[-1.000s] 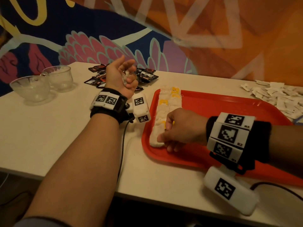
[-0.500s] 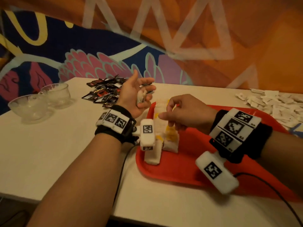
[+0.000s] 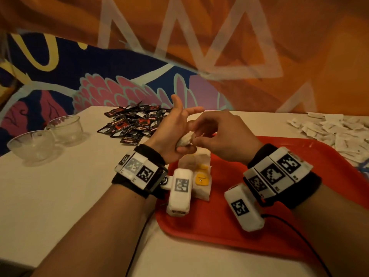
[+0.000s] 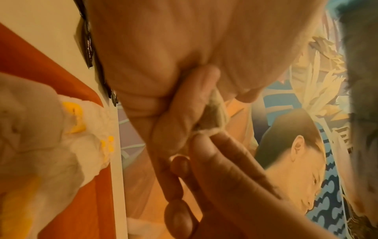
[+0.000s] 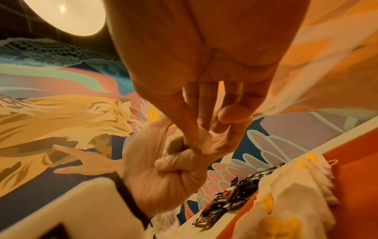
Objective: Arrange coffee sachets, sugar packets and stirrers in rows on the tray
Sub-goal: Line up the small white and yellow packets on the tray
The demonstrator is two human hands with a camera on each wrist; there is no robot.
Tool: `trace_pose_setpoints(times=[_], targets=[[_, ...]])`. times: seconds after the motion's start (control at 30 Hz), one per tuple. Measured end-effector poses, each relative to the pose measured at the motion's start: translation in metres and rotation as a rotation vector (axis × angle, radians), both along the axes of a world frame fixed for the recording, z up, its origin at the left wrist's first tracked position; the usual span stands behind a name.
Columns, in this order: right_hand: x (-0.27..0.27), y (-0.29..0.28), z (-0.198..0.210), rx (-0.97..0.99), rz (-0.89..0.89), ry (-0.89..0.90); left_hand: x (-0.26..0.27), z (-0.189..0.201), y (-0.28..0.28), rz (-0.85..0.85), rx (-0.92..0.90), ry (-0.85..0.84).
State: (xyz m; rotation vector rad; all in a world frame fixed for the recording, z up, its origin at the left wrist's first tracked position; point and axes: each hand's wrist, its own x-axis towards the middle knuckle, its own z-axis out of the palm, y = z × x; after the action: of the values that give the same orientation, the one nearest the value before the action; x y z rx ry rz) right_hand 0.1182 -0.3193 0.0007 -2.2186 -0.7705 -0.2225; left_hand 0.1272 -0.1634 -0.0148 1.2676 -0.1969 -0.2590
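My left hand [image 3: 173,134] is raised above the left end of the red tray [image 3: 299,156], its lower fingers curled round a small crumpled white sachet [image 3: 184,139]. The thumb and fingertips of my right hand [image 3: 217,134] pinch the same sachet [image 5: 174,143] from the right. Below the hands, a row of white sachets with yellow tags [image 3: 201,176] lies along the tray's left side, partly hidden by my wrists. In the left wrist view the sachet [image 4: 214,116] shows between the fingers of both hands.
A heap of dark coffee sachets [image 3: 137,122] lies at the back left of the white table. Loose white packets [image 3: 339,132] are spread at the back right. Two glass cups [image 3: 32,144] [image 3: 65,126] stand at the far left. A painted wall rises behind the table.
My right hand has lifted off the row on the tray and come up to my left hand, where it now pinches the sachet. My left hand has shifted right, over the tray's edge.
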Motion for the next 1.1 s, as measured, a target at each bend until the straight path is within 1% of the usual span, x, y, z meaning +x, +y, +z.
trace_pose_setpoints(times=[0.13, 0.23, 0.33, 0.47, 0.53, 0.67, 0.77, 0.83, 0.93, 0.97, 1.03, 1.07, 1.1], targets=[[0.004, -0.007, 0.001, 0.014, -0.026, -0.013, -0.004, -0.001, -0.003, -0.07, 0.047, -0.017], [0.009, -0.015, 0.008, 0.059, -0.02, -0.045, -0.008, -0.002, -0.007, -0.088, 0.144, -0.082], [0.012, -0.023, 0.017, 0.072, -0.013, -0.041, -0.005, -0.003, -0.007, -0.027, 0.192, -0.163], [0.016, -0.03, 0.025, 0.09, -0.031, -0.02, -0.002, -0.004, -0.004, 0.077, 0.143, -0.192], [0.017, -0.032, 0.027, 0.165, -0.03, -0.003, -0.001, -0.004, -0.004, 0.103, 0.158, -0.208], [0.019, -0.033, 0.024, 0.376, -0.06, 0.037, -0.002, -0.005, -0.007, 0.12, 0.168, -0.229], [0.02, -0.033, 0.018, 0.469, -0.039, 0.109, -0.002, -0.005, -0.008, 0.139, 0.159, -0.267], [0.02, -0.034, 0.016, 0.476, -0.029, 0.146, -0.002, -0.005, -0.007, 0.143, 0.202, -0.313], [0.019, -0.034, 0.018, 0.396, -0.059, 0.117, -0.003, -0.007, -0.011, 0.189, 0.296, -0.422], [0.019, -0.034, 0.02, 0.413, -0.074, 0.102, -0.003, -0.007, -0.013, 0.212, 0.291, -0.44], [0.018, -0.034, 0.023, 0.523, -0.074, 0.129, -0.002, -0.007, -0.013, 0.247, 0.231, -0.43], [0.017, -0.034, 0.024, 0.537, -0.061, 0.159, -0.002, -0.006, -0.012, 0.252, 0.192, -0.412], [0.017, -0.034, 0.023, 0.492, -0.041, 0.184, -0.002, -0.006, -0.011, 0.255, 0.16, -0.393]])
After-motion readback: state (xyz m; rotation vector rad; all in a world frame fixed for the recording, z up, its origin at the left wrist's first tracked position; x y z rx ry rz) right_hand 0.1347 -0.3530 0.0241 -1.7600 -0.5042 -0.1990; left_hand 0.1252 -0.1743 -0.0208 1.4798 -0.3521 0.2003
